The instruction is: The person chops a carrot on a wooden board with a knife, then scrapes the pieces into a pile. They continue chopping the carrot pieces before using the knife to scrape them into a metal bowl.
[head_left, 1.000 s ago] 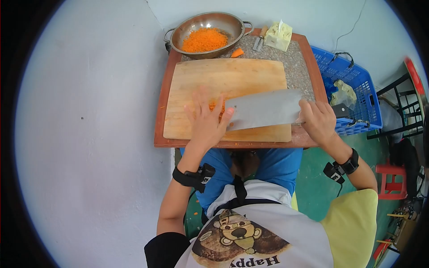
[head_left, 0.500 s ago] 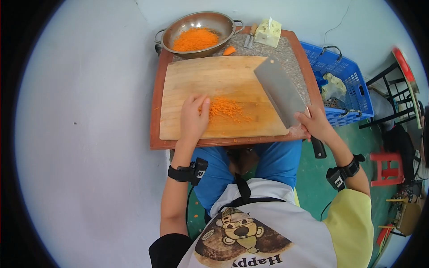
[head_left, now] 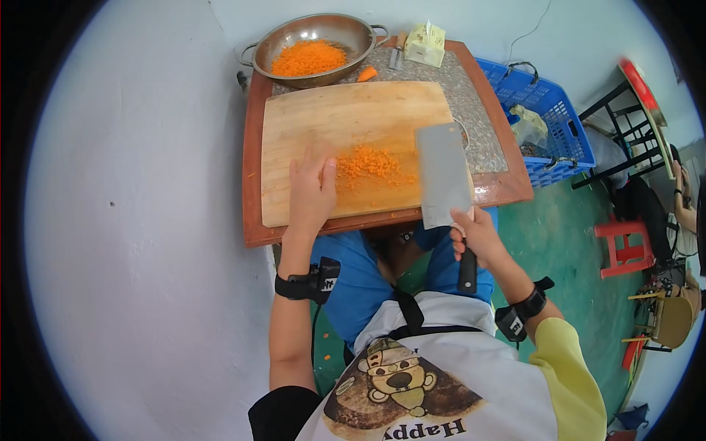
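Note:
My right hand [head_left: 476,237] grips a cleaver [head_left: 443,173] by its black handle. Its wide blade stands over the right side of the wooden cutting board [head_left: 309,110], beside a small heap of finely chopped carrot [head_left: 371,163]. At the left edge of that heap is my left hand [head_left: 312,187], with its thumb apart from its fingers. Motion blurs those fingertips, and I see nothing held in them.
A metal pan [head_left: 346,73] of chopped carrot [head_left: 309,59] stands behind the board. Near it lie a carrot piece [head_left: 367,74], a peeler-like tool [head_left: 397,55] and a tissue pack [head_left: 426,45]. A blue basket [head_left: 540,95] and a red stool [head_left: 625,239] are at the right.
The cleaver has swung left and toward my body, its blade now more upright in view. My left hand's fingers have moved and blurred beside the chopped carrot. The whole view has shifted slightly.

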The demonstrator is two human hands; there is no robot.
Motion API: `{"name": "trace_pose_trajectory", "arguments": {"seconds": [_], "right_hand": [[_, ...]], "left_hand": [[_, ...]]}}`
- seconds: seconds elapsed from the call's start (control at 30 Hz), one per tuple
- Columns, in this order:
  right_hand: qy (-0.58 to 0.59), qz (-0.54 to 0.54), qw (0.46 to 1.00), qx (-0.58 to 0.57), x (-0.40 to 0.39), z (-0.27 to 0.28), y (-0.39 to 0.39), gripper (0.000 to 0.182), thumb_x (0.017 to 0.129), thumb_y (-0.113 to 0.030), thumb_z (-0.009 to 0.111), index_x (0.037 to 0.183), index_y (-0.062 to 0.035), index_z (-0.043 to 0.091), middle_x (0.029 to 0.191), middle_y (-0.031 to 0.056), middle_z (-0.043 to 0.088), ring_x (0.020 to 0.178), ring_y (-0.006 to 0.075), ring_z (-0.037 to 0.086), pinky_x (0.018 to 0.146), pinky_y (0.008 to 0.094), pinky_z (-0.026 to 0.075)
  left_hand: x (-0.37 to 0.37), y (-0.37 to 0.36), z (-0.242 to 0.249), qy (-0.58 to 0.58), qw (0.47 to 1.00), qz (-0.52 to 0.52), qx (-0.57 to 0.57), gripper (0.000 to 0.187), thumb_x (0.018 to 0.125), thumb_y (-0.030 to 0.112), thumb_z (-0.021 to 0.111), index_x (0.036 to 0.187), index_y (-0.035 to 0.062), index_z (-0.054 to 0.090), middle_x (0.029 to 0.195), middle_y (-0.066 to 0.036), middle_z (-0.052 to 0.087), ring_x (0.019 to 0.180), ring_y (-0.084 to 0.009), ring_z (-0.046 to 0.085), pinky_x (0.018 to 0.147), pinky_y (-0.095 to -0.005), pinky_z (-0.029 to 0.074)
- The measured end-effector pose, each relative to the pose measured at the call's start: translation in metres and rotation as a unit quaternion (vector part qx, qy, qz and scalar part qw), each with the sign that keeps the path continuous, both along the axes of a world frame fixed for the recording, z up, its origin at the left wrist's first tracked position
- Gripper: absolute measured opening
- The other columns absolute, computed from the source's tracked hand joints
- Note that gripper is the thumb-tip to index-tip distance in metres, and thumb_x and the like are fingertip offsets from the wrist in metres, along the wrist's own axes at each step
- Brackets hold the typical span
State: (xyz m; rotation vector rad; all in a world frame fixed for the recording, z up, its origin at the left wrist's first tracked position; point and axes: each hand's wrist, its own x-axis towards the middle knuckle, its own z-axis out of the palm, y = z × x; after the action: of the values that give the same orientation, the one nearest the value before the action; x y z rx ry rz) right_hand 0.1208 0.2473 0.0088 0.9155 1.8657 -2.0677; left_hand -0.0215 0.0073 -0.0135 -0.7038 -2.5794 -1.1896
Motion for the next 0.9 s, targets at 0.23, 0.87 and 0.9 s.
{"name": "trace_pose_trajectory", "arguments": {"seconds": [0.23, 0.87, 0.9], "right_hand": [[0.015, 0.006, 0.999, -0.031, -0.017, -0.003, -0.036, 0.02, 0.088, -0.023, 0.048, 0.08, -0.0055, 0.044, 0.053, 0.0027, 0.044, 0.037, 0.012, 0.043, 0.033, 0.0281, 0.041], [0.016, 0.084, 0.994, -0.071, -0.043, -0.012, -0.101, 0.025, 0.088, -0.025, 0.048, 0.078, -0.0017, 0.044, 0.052, 0.0053, 0.046, 0.037, 0.0128, 0.046, 0.033, 0.0287, 0.043], [0.016, 0.086, 0.993, -0.073, -0.043, -0.013, -0.104, 0.025, 0.088, -0.025, 0.048, 0.078, -0.0017, 0.044, 0.052, 0.0053, 0.046, 0.037, 0.0128, 0.046, 0.033, 0.0287, 0.043]], "left_hand": [[0.022, -0.021, -0.01, -0.029, 0.991, 0.12, -0.052, 0.061, 0.088, 0.043, 0.039, 0.129, -0.0026, 0.032, 0.137, -0.023, 0.025, 0.129, -0.04, 0.015, 0.103, -0.0517, 0.006], [0.022, -0.026, -0.026, 0.008, 0.965, 0.119, -0.235, 0.078, 0.084, 0.053, 0.039, 0.131, -0.0083, 0.025, 0.139, -0.025, 0.018, 0.132, -0.0352, 0.009, 0.102, -0.0552, 0.0], [0.02, -0.025, -0.026, 0.007, 0.964, 0.121, -0.238, 0.078, 0.084, 0.053, 0.039, 0.131, -0.0083, 0.025, 0.139, -0.025, 0.018, 0.132, -0.0352, 0.009, 0.102, -0.0552, 0.0]]}}
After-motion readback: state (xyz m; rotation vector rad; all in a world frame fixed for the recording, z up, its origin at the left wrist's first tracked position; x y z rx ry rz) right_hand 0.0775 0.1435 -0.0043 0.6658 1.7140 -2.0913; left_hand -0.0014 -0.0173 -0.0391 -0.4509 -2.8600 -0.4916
